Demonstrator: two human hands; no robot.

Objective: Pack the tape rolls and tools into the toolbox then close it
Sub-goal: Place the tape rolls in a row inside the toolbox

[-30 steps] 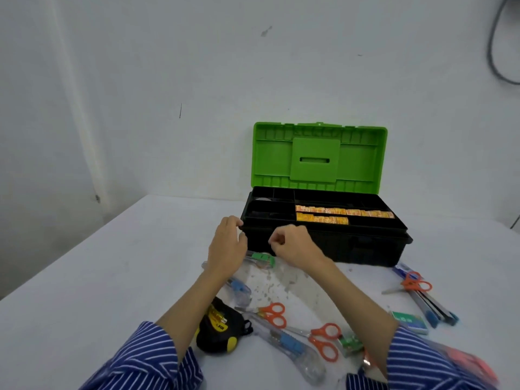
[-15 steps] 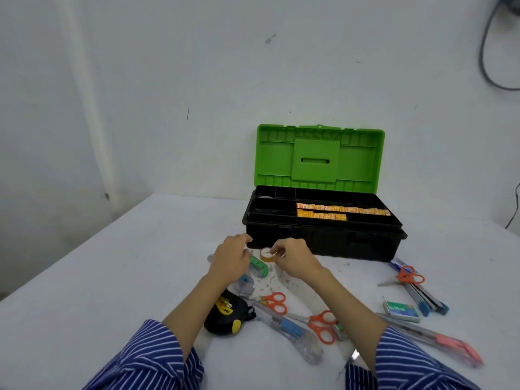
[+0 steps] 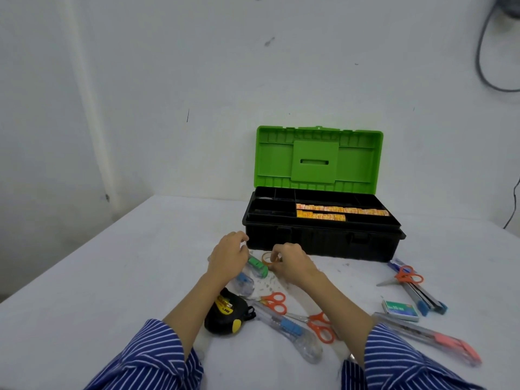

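Since the earlier frames both hands have come back from the front wall of the toolbox toward the person, and a small roll of tape now shows between them.

The white table (image 3: pixel 98 277) carries everything. The toolbox (image 3: pixel 323 240) stands at its far side, black body, green lid (image 3: pixel 319 159) upright and open. Orange strips (image 3: pixel 342 212) lie in the compartments of its upper tray.

The left hand (image 3: pixel 226 260) hovers over the table in front of the toolbox, fingers loosely curled, and holds nothing that I can see. The right hand (image 3: pixel 291 263) pinches the tape roll (image 3: pixel 267 258) with thumb and fingertips, low over the table, just in front of the box.

A green dispenser (image 3: pixel 257 266) lies just beside the roll, partly under the left hand, and a blue one (image 3: pixel 243 282) is nearer the person. A black and yellow tape measure (image 3: pixel 225 312) lies between the forearms. Close to it are two orange scissors (image 3: pixel 271 302) (image 3: pixel 320 326) and a clear cutter with blue slider (image 3: pixel 289 333).

At the right lie a third pair of scissors (image 3: pixel 405 277) across a blue tool (image 3: pixel 419 294), a pink cutter (image 3: pixel 433 337) and a small green staple box (image 3: pixel 401 310).
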